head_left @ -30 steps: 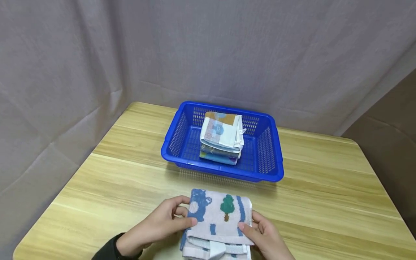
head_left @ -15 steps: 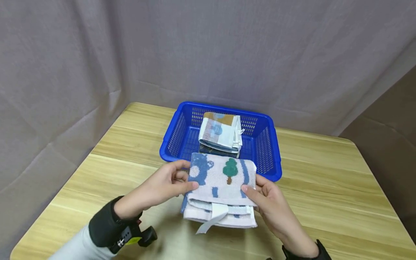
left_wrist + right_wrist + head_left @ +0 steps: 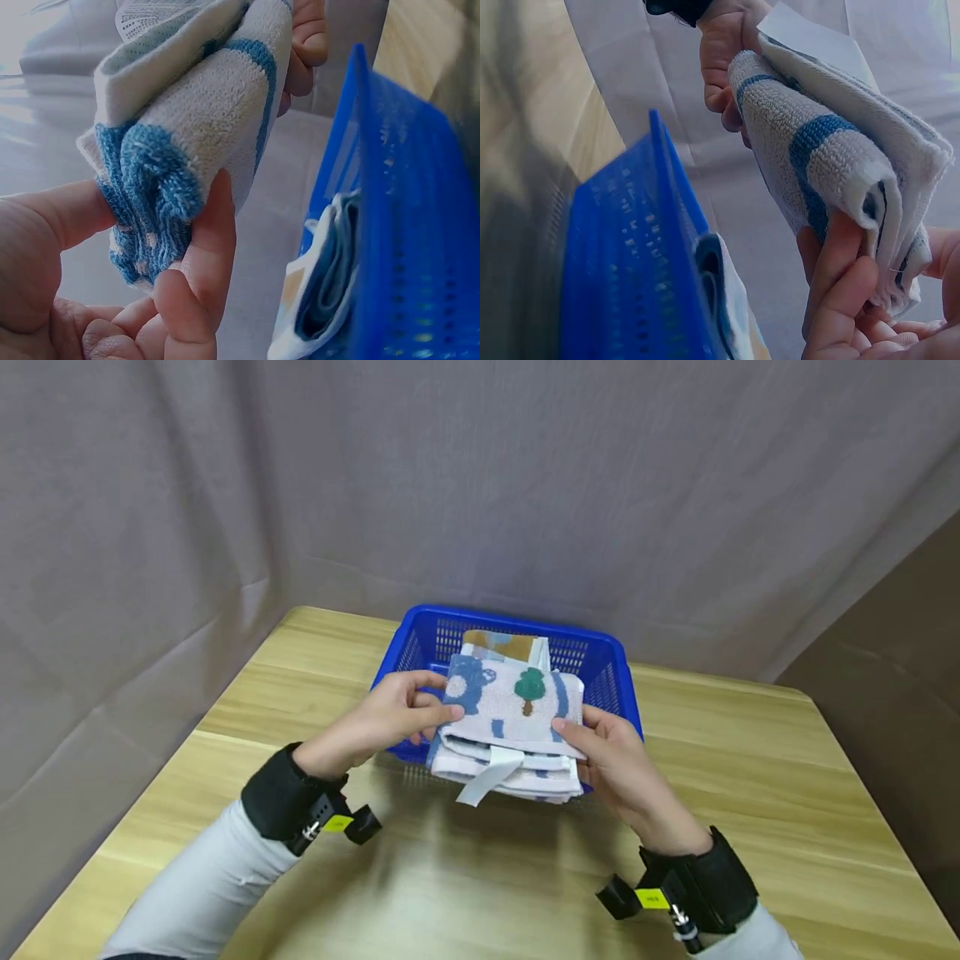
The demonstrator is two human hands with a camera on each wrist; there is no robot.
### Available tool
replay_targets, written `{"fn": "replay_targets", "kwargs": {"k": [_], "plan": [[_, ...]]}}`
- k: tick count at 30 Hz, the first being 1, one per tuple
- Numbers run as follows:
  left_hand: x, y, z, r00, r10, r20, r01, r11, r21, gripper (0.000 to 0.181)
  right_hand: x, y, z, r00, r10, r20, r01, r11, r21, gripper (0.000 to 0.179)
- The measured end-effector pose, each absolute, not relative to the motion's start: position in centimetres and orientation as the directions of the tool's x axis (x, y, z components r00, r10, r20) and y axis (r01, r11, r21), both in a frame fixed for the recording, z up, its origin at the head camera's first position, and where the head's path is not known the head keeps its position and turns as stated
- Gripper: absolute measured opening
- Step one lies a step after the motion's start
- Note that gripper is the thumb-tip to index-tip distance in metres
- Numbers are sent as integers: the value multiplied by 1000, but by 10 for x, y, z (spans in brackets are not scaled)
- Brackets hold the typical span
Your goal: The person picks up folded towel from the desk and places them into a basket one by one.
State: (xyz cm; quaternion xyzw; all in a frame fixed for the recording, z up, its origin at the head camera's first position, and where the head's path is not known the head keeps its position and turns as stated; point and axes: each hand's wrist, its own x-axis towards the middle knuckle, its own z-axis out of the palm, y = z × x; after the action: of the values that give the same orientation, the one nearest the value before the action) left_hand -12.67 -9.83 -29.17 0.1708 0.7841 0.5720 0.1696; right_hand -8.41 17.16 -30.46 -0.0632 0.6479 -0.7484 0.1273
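Note:
A folded white towel (image 3: 506,727) with a blue bear, a green tree and blue stripes is held level by both hands, overlapping the near side of the blue basket (image 3: 611,677) in the head view. My left hand (image 3: 393,714) pinches its left edge, thumb on top and fingers beneath. On the opposite edge my right hand (image 3: 615,760) grips it the same way. A white tag (image 3: 491,774) hangs from the towel's near side. In the left wrist view the towel's blue folded end (image 3: 154,195) sits between thumb and fingers. Both wrist views show the towel above the basket's rim.
Inside the basket lies another folded cloth (image 3: 502,646), brown and white on top, partly hidden by the held towel. The basket stands on a wooden table (image 3: 750,777) near its back edge. Behind it hangs a grey curtain (image 3: 480,485).
Both hands have carried the folded towel forward from the table's near side, up to the basket. It now covers much of the cloth in the basket. Both grips stay the same.

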Motion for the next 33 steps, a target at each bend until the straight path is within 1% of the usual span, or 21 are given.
{"fn": "replay_targets", "kwargs": {"k": [7,12,17,20,21,23,29,33], "plan": [[-153,-92,-281,-892,445,-83,76,329,941,60,-110,174,-292,-968,-237,-78,95,-62,-994,40],[-176,-87,-277,-903,422,-78,73,329,942,60,-134,175,-283,-974,-207,-92,97,-13,-995,36],[-196,-76,-276,-906,409,-108,34,325,945,57,-152,181,-280,-978,-173,-119,112,48,-992,20],[-206,-70,-278,-905,402,-136,4,329,944,56,-161,184,-282,-978,-155,-143,131,85,-988,25],[-208,-69,-279,-905,399,-147,-5,335,942,57,-163,185,-283,-977,-146,-154,138,112,-984,26],[-212,-66,-282,-903,396,-167,-20,349,937,57,-168,185,-285,-975,-128,-184,163,164,-973,23],[-219,-64,-295,-900,368,-233,-61,423,904,54,-177,185,-298,-957,-54,-285,237,417,-877,31],[-220,-65,-303,-899,349,-265,-90,444,892,53,-180,183,-307,-946,-51,-321,261,472,-842,31]]}}
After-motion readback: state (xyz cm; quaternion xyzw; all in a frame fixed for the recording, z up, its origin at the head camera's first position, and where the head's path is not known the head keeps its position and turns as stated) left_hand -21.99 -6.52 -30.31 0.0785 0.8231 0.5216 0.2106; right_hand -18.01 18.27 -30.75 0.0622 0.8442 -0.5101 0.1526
